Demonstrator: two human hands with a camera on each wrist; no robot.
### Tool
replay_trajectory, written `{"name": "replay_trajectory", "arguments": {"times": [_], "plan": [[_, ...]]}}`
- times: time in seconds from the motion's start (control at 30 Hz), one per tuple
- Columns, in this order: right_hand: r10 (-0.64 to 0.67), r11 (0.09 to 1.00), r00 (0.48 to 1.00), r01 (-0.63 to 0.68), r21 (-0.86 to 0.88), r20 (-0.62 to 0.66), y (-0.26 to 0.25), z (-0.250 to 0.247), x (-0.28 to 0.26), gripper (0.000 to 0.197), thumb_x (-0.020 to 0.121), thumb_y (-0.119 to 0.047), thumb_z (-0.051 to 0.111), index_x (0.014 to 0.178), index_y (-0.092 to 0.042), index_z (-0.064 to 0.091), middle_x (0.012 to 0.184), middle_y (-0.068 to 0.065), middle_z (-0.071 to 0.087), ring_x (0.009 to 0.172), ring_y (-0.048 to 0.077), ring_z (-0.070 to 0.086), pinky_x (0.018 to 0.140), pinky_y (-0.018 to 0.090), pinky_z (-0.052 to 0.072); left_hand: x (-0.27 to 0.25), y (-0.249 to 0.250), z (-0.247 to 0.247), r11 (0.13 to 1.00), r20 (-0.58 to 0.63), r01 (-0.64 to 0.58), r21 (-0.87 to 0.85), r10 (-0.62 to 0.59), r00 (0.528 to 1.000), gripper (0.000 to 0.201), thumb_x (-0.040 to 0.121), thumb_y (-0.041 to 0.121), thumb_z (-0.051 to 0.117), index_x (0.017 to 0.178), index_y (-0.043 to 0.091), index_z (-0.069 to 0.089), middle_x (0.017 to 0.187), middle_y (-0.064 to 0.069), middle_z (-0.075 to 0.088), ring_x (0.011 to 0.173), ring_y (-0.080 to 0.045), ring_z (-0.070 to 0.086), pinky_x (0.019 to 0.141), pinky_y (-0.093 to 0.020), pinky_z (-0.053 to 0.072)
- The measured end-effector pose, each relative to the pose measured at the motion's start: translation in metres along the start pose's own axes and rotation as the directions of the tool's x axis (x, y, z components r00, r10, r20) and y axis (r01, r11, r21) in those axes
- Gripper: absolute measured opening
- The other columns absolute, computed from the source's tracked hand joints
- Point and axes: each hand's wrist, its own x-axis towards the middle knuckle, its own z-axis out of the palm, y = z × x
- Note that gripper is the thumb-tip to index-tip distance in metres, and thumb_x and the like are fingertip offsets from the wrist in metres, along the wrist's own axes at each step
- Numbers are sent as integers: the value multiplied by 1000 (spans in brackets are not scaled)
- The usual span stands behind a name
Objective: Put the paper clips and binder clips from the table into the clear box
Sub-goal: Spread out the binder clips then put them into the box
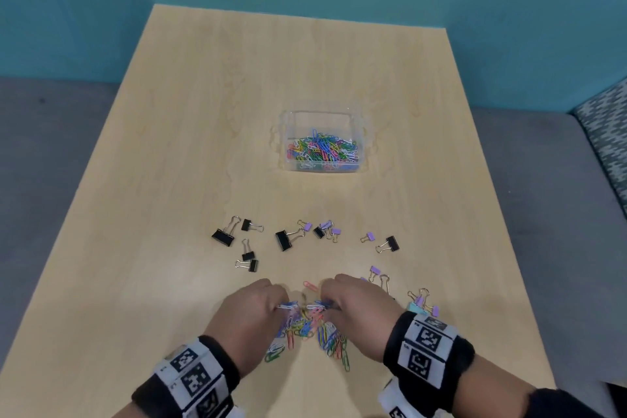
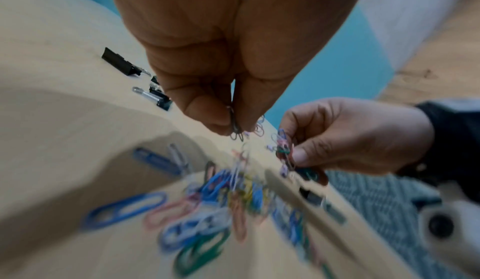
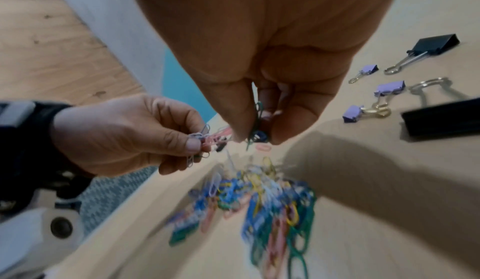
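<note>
A heap of coloured paper clips lies near the table's front edge, between my two hands. My left hand pinches a few clips just above the heap; the wrist view shows them between thumb and finger. My right hand pinches another small bunch. A single pink clip lies just beyond the hands. The clear box stands further back, holding many coloured paper clips. Black binder clips and purple binder clips lie scattered between the box and my hands.
The light wood table stands against a teal wall. More small purple and gold binder clips lie by my right wrist, near the table's right edge. A patterned seat is at the far right.
</note>
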Motion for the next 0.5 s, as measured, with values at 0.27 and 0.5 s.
{"name": "replay_trajectory", "arguments": {"times": [0.27,0.5], "plan": [[70,838,995,-21,545,-69,7,-79,21,13,83,-6,68,77,-10,57,60,-2,54,43,9,47,44,19,39,41,14,-81,749,1,68,-659,-90,996,20,76,27,76,71,11,65,51,0,56,46,-15,48,45,-21,39],[220,875,907,-21,483,-358,33,-165,120,24,81,2,66,70,-13,51,55,9,54,46,23,55,55,44,53,169,32,-135,844,-264,16,-537,-186,947,19,84,23,69,68,14,62,55,-5,61,44,-14,54,51,-25,48]]}}
